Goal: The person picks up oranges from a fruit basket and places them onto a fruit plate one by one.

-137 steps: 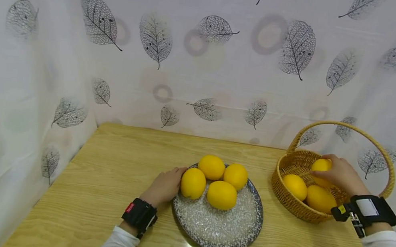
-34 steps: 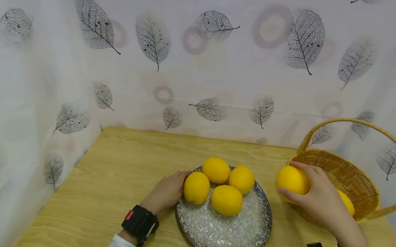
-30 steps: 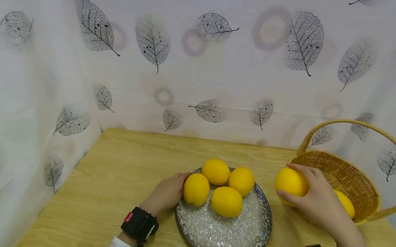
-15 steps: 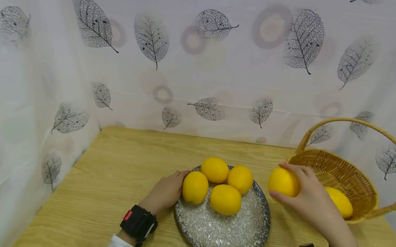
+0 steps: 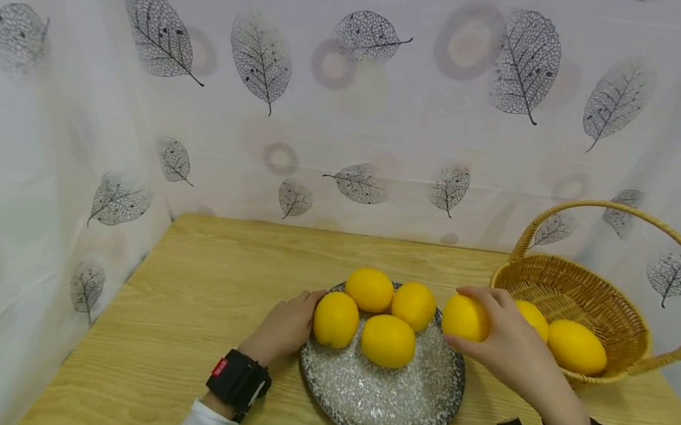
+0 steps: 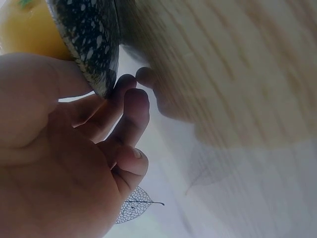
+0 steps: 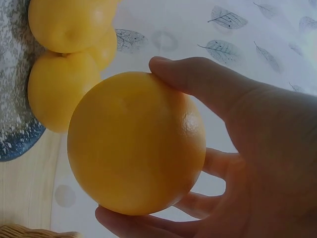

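Note:
My right hand [image 5: 515, 352] holds a yellow lemon [image 5: 465, 318] between thumb and fingers, over the plate's right rim. In the right wrist view the held lemon [image 7: 136, 144] fills the middle, thumb on one side and fingers on the other. The round speckled plate [image 5: 383, 404] has a dark rim and carries several lemons [image 5: 388, 341] grouped towards its back. At the plate's left edge, my left hand [image 5: 285, 328] grips the rim. The left wrist view shows its thumb over the rim [image 6: 94, 44] and fingers beneath.
A wicker basket [image 5: 628, 322] with a tall arched handle stands to the right, holding two lemons [image 5: 578, 347] that show. A wooden table [image 5: 217, 262] lies under everything. A leaf-print curtain [image 5: 387, 127] hangs behind and at the sides.
My right hand has taken a lemon out of the basket and carried it left to the plate's edge. The left hand stays on the rim.

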A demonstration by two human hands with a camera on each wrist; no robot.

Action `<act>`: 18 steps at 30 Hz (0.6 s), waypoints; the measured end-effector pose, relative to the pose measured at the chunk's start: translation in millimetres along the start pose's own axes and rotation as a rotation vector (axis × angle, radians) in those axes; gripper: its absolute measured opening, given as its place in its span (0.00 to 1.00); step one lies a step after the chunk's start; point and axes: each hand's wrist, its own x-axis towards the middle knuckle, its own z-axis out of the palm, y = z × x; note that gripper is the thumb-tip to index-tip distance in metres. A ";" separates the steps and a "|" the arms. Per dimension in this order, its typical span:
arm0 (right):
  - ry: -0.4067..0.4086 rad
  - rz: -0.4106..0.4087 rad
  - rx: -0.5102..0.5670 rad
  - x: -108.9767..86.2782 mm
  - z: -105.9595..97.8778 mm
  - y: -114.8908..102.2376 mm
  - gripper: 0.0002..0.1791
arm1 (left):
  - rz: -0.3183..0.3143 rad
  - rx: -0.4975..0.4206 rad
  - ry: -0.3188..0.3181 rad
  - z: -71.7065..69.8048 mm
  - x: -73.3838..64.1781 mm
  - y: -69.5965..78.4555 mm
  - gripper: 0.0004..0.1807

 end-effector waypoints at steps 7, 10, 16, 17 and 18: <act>-0.017 -0.013 -0.003 2.3 7.1 -2.9 0.47 | -0.004 -0.005 -0.004 -1.7 0.0 0.2 0.24; -0.030 -0.018 0.005 3.7 11.2 -2.0 0.46 | -0.007 -0.005 -0.004 -3.2 -0.7 1.4 0.24; -0.056 -0.024 0.002 5.3 20.6 -0.2 0.45 | -0.005 -0.012 -0.008 -4.2 -2.0 2.9 0.24; -0.058 -0.025 0.001 5.2 21.8 -0.1 0.45 | -0.005 -0.012 -0.009 -4.0 -1.9 2.8 0.24; -0.064 -0.024 0.003 5.4 22.8 -0.2 0.45 | -0.004 -0.011 -0.009 -3.8 -1.7 2.7 0.24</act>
